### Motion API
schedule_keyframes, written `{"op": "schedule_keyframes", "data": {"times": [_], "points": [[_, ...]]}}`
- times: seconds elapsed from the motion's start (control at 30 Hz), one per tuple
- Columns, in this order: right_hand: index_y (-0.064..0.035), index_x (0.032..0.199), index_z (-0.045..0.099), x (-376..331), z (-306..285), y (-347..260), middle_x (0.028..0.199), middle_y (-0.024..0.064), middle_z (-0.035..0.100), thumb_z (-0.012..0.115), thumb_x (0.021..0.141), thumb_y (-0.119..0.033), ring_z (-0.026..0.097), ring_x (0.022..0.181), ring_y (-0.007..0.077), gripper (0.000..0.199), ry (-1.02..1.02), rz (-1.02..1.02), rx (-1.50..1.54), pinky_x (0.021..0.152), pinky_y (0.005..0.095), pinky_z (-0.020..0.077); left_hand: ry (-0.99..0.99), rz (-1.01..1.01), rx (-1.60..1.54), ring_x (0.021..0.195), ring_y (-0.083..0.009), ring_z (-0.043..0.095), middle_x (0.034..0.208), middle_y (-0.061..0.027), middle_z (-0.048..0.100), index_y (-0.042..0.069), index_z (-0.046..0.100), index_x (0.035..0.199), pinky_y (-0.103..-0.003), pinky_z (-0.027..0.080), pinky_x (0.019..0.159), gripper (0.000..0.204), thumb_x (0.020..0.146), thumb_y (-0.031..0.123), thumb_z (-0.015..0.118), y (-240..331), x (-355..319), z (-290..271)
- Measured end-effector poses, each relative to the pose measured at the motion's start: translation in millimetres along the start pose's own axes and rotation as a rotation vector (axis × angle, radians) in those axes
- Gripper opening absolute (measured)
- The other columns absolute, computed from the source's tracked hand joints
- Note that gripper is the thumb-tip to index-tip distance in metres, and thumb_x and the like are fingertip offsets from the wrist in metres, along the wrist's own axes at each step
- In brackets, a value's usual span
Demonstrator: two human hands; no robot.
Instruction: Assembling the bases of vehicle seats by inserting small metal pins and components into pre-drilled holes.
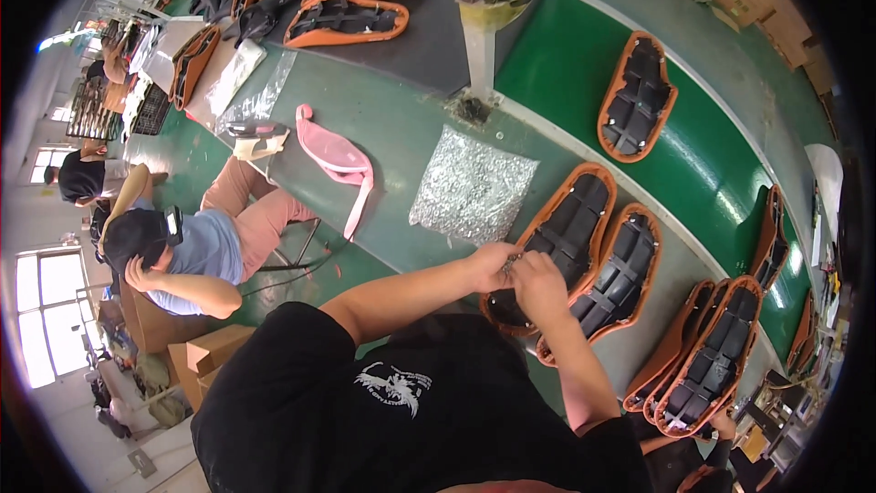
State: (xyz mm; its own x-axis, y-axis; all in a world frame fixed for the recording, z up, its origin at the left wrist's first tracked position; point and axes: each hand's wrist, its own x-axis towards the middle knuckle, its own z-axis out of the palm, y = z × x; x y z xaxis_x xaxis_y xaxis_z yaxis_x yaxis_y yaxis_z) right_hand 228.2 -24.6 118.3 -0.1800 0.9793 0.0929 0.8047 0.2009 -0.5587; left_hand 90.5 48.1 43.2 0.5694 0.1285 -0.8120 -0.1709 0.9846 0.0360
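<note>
My left hand (pixel 493 267) and my right hand (pixel 540 285) meet in front of me, fingers closed and pressed together. Small greyish metal pieces (pixel 512 261) show between the fingertips; their exact kind is too small to tell. Just below and beyond the hands lies a long orange-brown padded panel (pixel 573 228) with a black ribbed inside, its near end partly hidden by them. A second such panel (pixel 622 269) rests beside it on the right, partly behind my right forearm. Left of these, a clear plastic bag (pixel 474 186) full of small silvery parts lies on the table.
A pink waist bag (pixel 338 155) lies on the green tabletop (pixel 388 100). One more panel (pixel 636 99) sits on the green conveyor belt (pixel 557 46); others are stacked at right (pixel 716 361) and far left (pixel 351 18). A metal post (pixel 479 55) stands between. A person (pixel 196 251) sits at left.
</note>
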Motion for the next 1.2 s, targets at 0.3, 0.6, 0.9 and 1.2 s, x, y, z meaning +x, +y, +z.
{"op": "schedule_keyframes", "data": {"times": [0.3,0.6,0.9,1.2], "points": [[-0.0058,0.093,0.064,54.4,-30.8,55.6,0.088,0.0132,0.062,0.069,0.086,-0.011,0.063,0.086,0.0365,0.011,0.021,0.138,0.35,0.074,0.0436,0.0521,-0.094,0.086,0.186,0.098,-0.0233,0.062,0.103,-0.009,0.063,0.002,0.063,0.112,-0.038,0.055,0.088,0.023,0.105,0.021,0.052,38.8,0.4,6.2],[-0.0053,0.1,0.064,44.0,-6.6,42.5,0.093,0.0119,0.06,0.063,0.083,-0.008,0.064,0.09,0.0329,0.017,-0.072,0.018,-0.089,0.079,0.0451,0.0534,-0.096,0.374,0.199,0.113,-0.0272,0.06,0.119,-0.0096,0.061,0.003,0.064,0.117,-0.053,0.054,0.094,0.022,0.099,0.015,0.062,7.0,54.9,-20.7],[-0.0031,0.092,0.063,68.7,-23.0,82.2,0.086,0.0171,0.064,0.066,0.091,-0.003,0.067,0.077,0.0299,0.003,0.101,0.431,0.429,0.074,0.0343,0.0537,-0.212,0.377,0.366,0.087,-0.0257,0.068,0.095,-0.0122,0.066,-0.002,0.066,0.104,-0.039,0.06,0.083,0.017,0.096,0.013,0.065,37.4,13.1,6.2],[-0.0052,0.097,0.072,82.3,7.9,169.7,0.09,0.0146,0.072,0.07,0.089,-0.014,0.071,0.087,0.0313,0.013,0.291,0.528,0.252,0.079,0.0383,0.0573,-0.076,0.034,0.38,0.083,-0.0165,0.064,0.093,-0.0053,0.064,0.001,0.068,0.111,-0.031,0.056,0.078,0.024,0.101,0.022,0.064,29.7,-13.0,-7.6]]}}
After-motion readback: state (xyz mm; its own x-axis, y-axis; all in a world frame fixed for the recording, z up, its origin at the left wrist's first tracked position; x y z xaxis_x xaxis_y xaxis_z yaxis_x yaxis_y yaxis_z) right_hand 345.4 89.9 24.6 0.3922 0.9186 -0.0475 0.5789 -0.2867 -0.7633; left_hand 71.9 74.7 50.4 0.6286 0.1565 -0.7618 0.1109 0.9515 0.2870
